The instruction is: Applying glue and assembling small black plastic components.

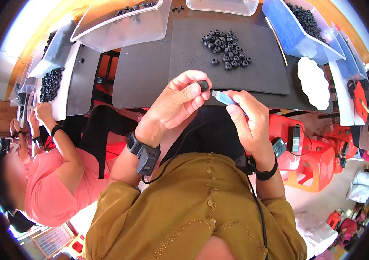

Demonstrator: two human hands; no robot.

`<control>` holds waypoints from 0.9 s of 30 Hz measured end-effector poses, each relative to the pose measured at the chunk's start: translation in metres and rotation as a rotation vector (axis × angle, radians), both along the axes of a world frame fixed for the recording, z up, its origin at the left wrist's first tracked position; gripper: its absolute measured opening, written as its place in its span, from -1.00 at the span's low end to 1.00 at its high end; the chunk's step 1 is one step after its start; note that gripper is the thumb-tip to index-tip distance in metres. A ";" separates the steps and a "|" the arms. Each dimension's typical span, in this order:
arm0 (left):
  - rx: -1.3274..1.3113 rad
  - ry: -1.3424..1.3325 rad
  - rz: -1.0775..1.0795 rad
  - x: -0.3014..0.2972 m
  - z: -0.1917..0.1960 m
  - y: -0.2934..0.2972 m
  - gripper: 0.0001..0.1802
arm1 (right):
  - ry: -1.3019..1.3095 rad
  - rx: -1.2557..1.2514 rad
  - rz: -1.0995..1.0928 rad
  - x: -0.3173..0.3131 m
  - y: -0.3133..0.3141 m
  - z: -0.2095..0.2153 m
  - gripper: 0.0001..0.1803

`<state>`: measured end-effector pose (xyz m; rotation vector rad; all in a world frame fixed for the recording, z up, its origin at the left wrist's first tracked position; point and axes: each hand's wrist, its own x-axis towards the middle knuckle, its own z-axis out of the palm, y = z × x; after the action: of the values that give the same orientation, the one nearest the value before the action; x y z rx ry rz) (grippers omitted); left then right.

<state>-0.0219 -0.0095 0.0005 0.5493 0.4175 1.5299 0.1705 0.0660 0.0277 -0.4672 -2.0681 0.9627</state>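
— Nearest item, head view?

— Mustard sleeves (119, 203), then black wrist straps. I log the left hand (178, 102) raised, fingers curled, pinching a small black ring (203, 85) between thumb and fingertips. Right hand (247, 117) beside it, closed around a blue tool (224, 98), tip pointing at the ring, just short of it.

— Beyond the hands?

— Item: black mat (150, 73), past both hands. Item: heap of black rings (228, 48) on it, beyond the right hand. Item: clear bins (124, 26) farther out. Item: white scalloped plate (313, 82), right of the right hand. Item: a co-worker in pink (50, 182), left of the left hand, beside more rings (51, 83).
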 end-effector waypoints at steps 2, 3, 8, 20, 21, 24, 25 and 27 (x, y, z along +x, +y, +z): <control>-0.024 -0.014 0.001 0.002 0.001 -0.002 -0.72 | -0.014 0.040 0.002 -0.001 -0.001 0.000 -0.82; -0.047 -0.025 0.005 0.002 0.002 -0.003 -0.72 | -0.017 0.039 0.000 -0.001 -0.001 0.000 -0.82; -0.038 -0.039 -0.001 0.005 0.001 -0.004 -0.73 | -0.074 0.111 -0.023 -0.003 -0.001 0.001 -0.82; -0.056 -0.184 -0.036 0.006 -0.011 -0.008 -0.80 | -0.094 0.118 -0.038 -0.006 -0.002 0.001 -0.82; -0.054 -0.175 -0.028 0.006 -0.012 -0.009 -0.80 | -0.096 0.117 -0.038 -0.006 -0.002 0.001 -0.82; -0.052 -0.208 -0.030 0.004 -0.013 -0.009 -0.74 | -0.095 0.120 -0.037 -0.005 -0.002 0.001 -0.82; -0.053 -0.209 -0.030 0.004 -0.013 -0.009 -0.74 | -0.100 0.114 -0.038 -0.005 -0.002 0.000 -0.82; -0.071 -0.212 -0.015 0.006 -0.013 -0.008 -0.74 | -0.107 0.107 -0.041 -0.005 -0.002 -0.001 -0.82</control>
<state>-0.0155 -0.0176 -0.0120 0.3303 0.3020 1.5351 0.1659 0.0639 0.0267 -0.5121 -2.1849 0.8145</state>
